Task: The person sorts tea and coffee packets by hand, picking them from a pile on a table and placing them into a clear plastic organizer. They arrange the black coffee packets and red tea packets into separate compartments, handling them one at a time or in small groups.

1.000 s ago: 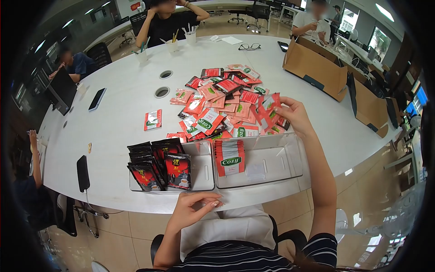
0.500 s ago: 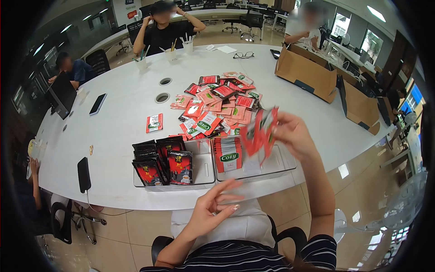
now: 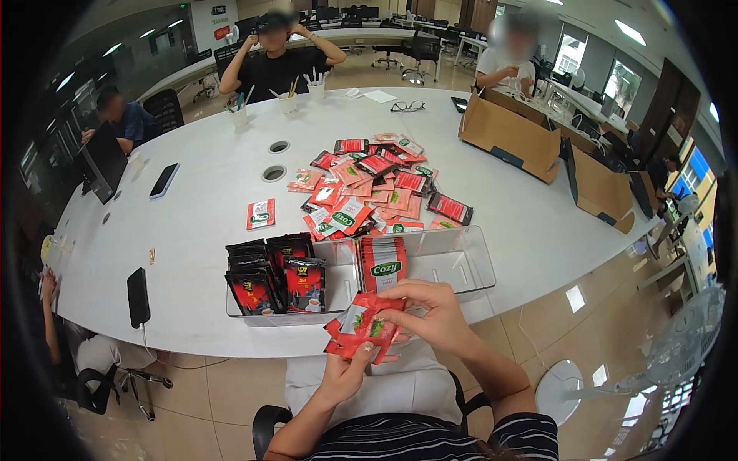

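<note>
Several red sachets (image 3: 367,323) are between my hands at the table's near edge. My left hand (image 3: 350,374) pinches their lower side, and my right hand (image 3: 427,311) grips their upper right. Just beyond stands a clear bin (image 3: 469,269) with a row of red Cozy sachets (image 3: 384,261) at its left end. A second clear bin (image 3: 344,269) beside it holds black and red coffee sachets (image 3: 306,284). Behind the bins lies a loose pile of red, pink and dark sachets (image 3: 369,184). One Cozy sachet (image 3: 261,214) lies apart on the left.
Phones (image 3: 139,297) (image 3: 164,180) lie on the left of the white table (image 3: 207,200). Open cardboard boxes (image 3: 511,134) stand at the right. Glasses (image 3: 407,107) and cups of pens (image 3: 288,103) are at the back. People (image 3: 280,65) sit around the table.
My right hand has brought the red sachets from above the right bin down to my left hand, which now pinches them too. A dark sachet shows at the pile's right side.
</note>
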The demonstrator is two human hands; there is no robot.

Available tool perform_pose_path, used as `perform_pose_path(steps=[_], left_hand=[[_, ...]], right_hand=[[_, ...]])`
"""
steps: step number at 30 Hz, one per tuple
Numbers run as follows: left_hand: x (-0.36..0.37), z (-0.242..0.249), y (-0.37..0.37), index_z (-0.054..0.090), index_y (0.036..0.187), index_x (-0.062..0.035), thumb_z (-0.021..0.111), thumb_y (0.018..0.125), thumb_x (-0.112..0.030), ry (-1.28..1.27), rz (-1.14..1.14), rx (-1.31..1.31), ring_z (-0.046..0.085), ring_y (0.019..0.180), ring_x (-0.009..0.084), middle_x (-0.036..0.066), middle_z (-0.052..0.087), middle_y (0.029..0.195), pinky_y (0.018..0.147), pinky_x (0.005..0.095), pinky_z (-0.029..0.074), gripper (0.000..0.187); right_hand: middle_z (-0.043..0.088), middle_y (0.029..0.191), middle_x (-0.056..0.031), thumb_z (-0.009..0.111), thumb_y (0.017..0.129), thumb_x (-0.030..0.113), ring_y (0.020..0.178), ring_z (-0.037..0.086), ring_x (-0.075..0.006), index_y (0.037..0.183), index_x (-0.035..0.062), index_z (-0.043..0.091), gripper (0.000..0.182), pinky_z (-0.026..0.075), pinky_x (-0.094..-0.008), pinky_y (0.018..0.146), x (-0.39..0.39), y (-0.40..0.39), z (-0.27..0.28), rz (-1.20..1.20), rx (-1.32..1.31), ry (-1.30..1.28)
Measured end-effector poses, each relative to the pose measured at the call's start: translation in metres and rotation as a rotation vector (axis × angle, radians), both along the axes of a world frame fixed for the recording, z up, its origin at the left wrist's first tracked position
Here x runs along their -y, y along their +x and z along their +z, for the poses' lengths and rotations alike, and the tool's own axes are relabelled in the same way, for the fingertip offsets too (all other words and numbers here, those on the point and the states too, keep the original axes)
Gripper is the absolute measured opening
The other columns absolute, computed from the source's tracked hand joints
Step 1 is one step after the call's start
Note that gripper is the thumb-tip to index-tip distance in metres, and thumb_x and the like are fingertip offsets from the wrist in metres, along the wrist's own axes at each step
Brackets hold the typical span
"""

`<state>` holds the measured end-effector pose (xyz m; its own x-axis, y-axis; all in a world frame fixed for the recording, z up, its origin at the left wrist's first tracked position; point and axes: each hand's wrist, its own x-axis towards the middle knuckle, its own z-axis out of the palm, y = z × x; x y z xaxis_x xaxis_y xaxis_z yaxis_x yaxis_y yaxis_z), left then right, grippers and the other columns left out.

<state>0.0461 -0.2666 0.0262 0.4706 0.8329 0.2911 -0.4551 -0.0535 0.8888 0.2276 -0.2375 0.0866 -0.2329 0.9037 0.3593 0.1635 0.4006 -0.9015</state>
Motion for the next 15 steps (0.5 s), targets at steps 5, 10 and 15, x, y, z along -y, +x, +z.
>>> perform_pose_path(steps=[5, 10, 15], left_hand=[[-0.001, -0.005, -0.004, 0.039, 0.132, 0.0090, 0.035, 0.103, -0.016, -0.037, 0.123, 0.006, 0.065, 0.102, 0.0342, 0.024, 0.057, 0.121, 0.077, 0.0422, 0.060, 0.038], [-0.007, -0.004, -0.001, 0.042, 0.125, 0.0108, 0.036, 0.102, -0.016, -0.077, 0.227, 0.075, 0.069, 0.084, 0.0326, 0.029, 0.059, 0.117, 0.064, 0.0380, 0.061, 0.036], [-0.008, -0.007, -0.002, 0.040, 0.127, 0.0106, 0.037, 0.101, -0.022, -0.011, 0.234, 0.010, 0.070, 0.078, 0.0328, 0.035, 0.056, 0.120, 0.061, 0.0355, 0.060, 0.042]], right_hand=[[0.069, 0.094, -0.0076, 0.070, 0.083, 0.001, 0.083, 0.064, -0.0089, 0.105, -0.0012, 0.066, 0.022, 0.050, -0.0234, 0.070, -0.001, 0.004, -0.007, -0.174, -0.136, 0.066], [0.068, 0.100, -0.0108, 0.062, 0.087, -0.006, 0.089, 0.064, -0.0098, 0.120, -0.0011, 0.050, 0.035, 0.050, -0.0230, 0.073, -0.001, 0.010, -0.007, -0.322, -0.476, 0.113], [0.064, 0.110, -0.0167, 0.055, 0.088, -0.011, 0.100, 0.063, -0.0164, 0.130, -0.0011, 0.036, 0.047, 0.054, -0.0277, 0.083, -0.006, 0.016, 0.004, -0.349, -0.572, 0.097]])
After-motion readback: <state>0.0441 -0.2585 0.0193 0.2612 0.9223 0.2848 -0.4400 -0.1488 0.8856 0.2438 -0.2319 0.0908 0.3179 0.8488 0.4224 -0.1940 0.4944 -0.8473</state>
